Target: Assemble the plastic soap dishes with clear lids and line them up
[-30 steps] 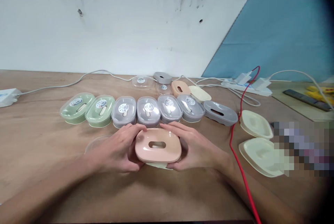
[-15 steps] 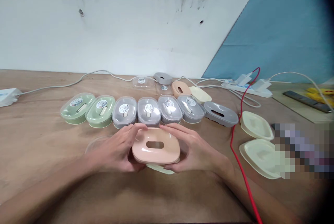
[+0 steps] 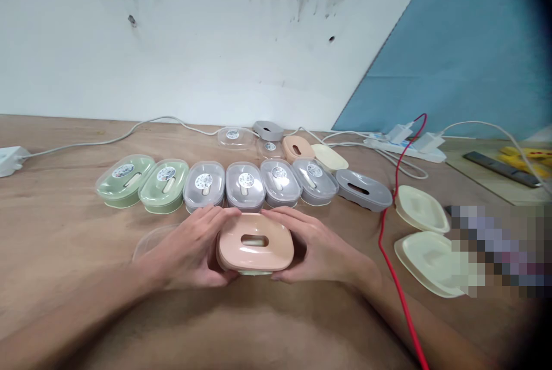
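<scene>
Between my hands is a peach plastic box cover (image 3: 256, 255) with an oblong slot in its top. A pale cream base (image 3: 256, 273) shows as a thin strip under its near edge, and something pale is visible through the slot. My left hand (image 3: 200, 249) grips the left side, thumb low and fingers over the far edge. On the right side, my right hand (image 3: 313, 249) holds it the same way. A clear lid (image 3: 149, 238) lies partly hidden behind my left forearm. Just beyond my fingers, grey boxes (image 3: 245, 186) with clear, stickered lids stand in a row.
Green boxes (image 3: 164, 186) continue the row at left; a grey cover (image 3: 364, 189) ends it at right. Cream bases (image 3: 435, 261) lie at far right. A red cable (image 3: 397, 284) crosses the table from the power strip (image 3: 425, 151). Loose peach (image 3: 297, 147) and clear parts lie near the wall.
The peach cover has settled down over the cream base, which sticks out less below. Through the slot something pale now shows. Both hands keep their grip.
</scene>
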Action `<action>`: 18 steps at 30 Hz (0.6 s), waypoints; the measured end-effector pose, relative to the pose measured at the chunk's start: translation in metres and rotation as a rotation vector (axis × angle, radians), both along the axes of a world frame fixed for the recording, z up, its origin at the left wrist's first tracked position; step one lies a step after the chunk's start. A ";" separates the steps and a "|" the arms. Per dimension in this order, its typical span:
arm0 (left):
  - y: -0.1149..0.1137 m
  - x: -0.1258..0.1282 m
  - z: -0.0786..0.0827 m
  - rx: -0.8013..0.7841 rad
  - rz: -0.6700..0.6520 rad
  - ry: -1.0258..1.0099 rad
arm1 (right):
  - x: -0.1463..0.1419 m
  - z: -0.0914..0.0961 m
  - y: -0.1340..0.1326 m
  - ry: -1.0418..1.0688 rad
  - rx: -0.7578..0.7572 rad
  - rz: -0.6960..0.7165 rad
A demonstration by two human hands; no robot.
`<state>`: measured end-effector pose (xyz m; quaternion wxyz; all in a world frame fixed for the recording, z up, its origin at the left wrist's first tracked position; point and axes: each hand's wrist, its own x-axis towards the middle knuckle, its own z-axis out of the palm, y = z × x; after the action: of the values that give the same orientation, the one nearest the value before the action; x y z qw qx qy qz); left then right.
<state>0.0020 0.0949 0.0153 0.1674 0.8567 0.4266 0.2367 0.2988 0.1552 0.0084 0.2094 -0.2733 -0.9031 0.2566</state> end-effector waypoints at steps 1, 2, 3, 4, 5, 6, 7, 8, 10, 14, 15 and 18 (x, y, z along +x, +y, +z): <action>0.000 0.000 -0.001 -0.002 0.000 -0.004 | 0.000 -0.001 0.000 0.002 0.004 -0.005; 0.000 0.000 -0.001 0.001 -0.004 -0.014 | -0.001 -0.002 -0.001 0.007 0.011 -0.010; 0.000 0.001 -0.002 0.002 -0.007 -0.023 | -0.001 -0.003 -0.001 0.012 0.017 -0.014; 0.000 0.001 -0.002 -0.001 -0.009 -0.029 | -0.002 -0.004 -0.001 0.014 0.020 -0.015; -0.001 0.001 -0.003 -0.008 -0.011 -0.031 | -0.002 -0.006 -0.002 0.016 0.021 -0.012; -0.001 0.001 -0.003 -0.012 -0.016 -0.034 | -0.003 -0.007 -0.002 0.015 0.019 -0.008; -0.001 0.000 -0.003 -0.016 -0.028 -0.037 | -0.003 -0.008 -0.002 0.018 0.020 -0.006; 0.000 0.000 -0.003 -0.020 -0.048 -0.041 | -0.004 -0.008 -0.002 0.022 0.023 -0.004; 0.000 -0.001 -0.003 -0.019 -0.097 -0.046 | -0.006 -0.009 -0.003 0.034 0.030 -0.004; 0.001 -0.003 -0.003 -0.005 -0.120 -0.071 | -0.009 -0.011 -0.005 0.017 0.091 -0.008; 0.002 -0.003 -0.002 -0.017 -0.117 -0.068 | -0.009 -0.012 -0.005 0.006 0.125 0.000; 0.002 -0.003 -0.001 -0.046 -0.111 -0.035 | -0.007 -0.015 -0.003 -0.044 0.212 0.046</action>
<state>-0.0013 0.0970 0.0138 0.2072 0.8708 0.3807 0.2321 0.2917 0.1526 -0.0061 0.2110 -0.2343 -0.9357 0.1584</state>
